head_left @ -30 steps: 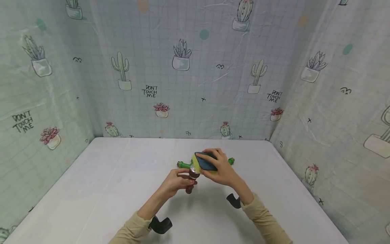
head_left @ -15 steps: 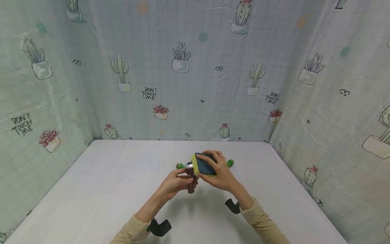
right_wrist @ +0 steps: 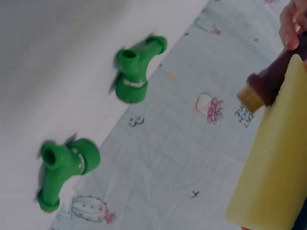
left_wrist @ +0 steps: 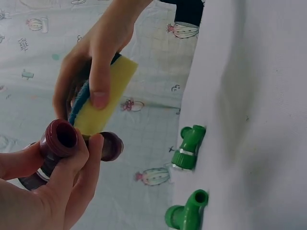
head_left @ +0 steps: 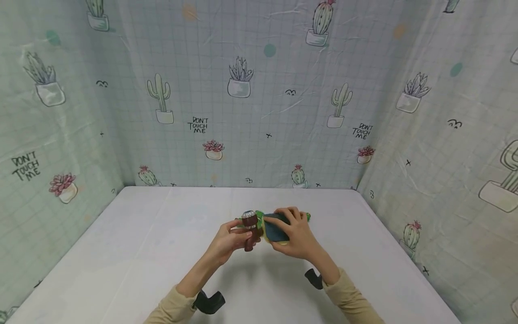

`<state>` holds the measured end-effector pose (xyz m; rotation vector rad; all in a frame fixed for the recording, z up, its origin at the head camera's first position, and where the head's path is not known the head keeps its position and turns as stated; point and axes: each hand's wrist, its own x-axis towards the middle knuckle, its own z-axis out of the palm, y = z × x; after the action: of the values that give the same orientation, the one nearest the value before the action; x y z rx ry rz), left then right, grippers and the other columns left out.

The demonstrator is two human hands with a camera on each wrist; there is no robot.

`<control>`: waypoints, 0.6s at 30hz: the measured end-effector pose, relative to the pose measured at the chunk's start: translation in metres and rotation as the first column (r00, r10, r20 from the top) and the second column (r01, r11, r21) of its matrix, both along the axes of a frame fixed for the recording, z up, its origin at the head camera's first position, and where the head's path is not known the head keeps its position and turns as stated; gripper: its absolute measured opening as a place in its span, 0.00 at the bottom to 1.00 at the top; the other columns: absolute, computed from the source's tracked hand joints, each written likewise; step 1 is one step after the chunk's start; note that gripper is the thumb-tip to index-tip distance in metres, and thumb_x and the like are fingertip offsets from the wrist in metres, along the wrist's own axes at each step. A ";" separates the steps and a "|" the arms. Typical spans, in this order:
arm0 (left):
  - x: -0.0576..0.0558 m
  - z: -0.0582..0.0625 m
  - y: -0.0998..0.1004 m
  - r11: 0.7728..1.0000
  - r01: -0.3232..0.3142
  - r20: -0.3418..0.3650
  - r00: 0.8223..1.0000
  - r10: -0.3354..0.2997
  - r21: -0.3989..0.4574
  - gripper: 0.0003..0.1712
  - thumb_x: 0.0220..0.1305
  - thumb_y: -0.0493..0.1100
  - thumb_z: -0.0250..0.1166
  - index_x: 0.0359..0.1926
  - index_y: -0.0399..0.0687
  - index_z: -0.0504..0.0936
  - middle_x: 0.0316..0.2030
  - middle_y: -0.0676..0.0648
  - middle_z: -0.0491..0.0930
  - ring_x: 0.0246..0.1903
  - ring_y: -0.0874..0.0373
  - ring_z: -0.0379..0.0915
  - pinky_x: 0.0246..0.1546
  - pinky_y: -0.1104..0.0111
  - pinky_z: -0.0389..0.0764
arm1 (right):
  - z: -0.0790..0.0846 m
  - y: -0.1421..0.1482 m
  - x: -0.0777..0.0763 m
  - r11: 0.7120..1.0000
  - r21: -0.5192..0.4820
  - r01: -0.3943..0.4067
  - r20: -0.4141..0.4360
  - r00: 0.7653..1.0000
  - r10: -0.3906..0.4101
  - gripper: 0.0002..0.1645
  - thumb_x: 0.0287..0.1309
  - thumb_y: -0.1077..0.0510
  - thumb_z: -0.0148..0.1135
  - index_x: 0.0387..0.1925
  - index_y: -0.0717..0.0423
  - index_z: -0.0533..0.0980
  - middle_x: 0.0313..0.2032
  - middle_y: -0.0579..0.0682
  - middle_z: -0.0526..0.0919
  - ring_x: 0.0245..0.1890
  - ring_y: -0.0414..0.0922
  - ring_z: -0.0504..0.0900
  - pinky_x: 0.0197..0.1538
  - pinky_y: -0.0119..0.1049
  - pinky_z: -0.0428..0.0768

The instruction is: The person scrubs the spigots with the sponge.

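My left hand (head_left: 226,245) grips a dark red-brown branched pipe fitting (head_left: 254,234) above the table. In the left wrist view one threaded mouth of this fitting (left_wrist: 60,136) faces the camera, and the fingers curl round its body. A sponge (head_left: 276,228), yellow with a dark blue scouring side, is in my right hand (head_left: 299,236), pinched between thumb and fingers. Its yellow face (left_wrist: 112,93) meets or lies very close against the fitting. The right wrist view has the sponge (right_wrist: 271,172) beside a yellowish threaded end of the fitting (right_wrist: 268,84).
Two green branched fittings stand apart on the white table, one (right_wrist: 134,72) near its far edge and another (right_wrist: 67,167). Cactus-print cloth (head_left: 259,108) walls the back and sides. A black wrist mount (head_left: 209,302) hangs below the left forearm.
The brown fitting has turned in my left hand, its silvery end shifting left and up. My right hand has moved slightly down and right with the sponge.
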<state>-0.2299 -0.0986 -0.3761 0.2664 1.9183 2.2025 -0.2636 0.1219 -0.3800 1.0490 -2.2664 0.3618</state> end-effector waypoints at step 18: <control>-0.001 -0.004 0.001 0.999 -0.026 0.058 0.998 0.024 0.029 0.27 0.60 0.41 0.57 0.58 0.33 0.63 0.45 0.36 0.75 0.34 0.54 0.81 0.38 0.64 0.81 | 0.008 -0.026 0.015 0.989 -0.140 0.036 0.040 0.999 -0.031 0.33 0.40 0.43 0.68 0.52 0.40 0.71 0.52 0.50 0.72 0.47 0.47 0.64 0.38 0.41 0.63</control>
<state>-0.2305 -0.0980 -0.3798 0.1823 1.8699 2.2312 -0.2485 0.0958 -0.3716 0.9384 -2.2527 0.5238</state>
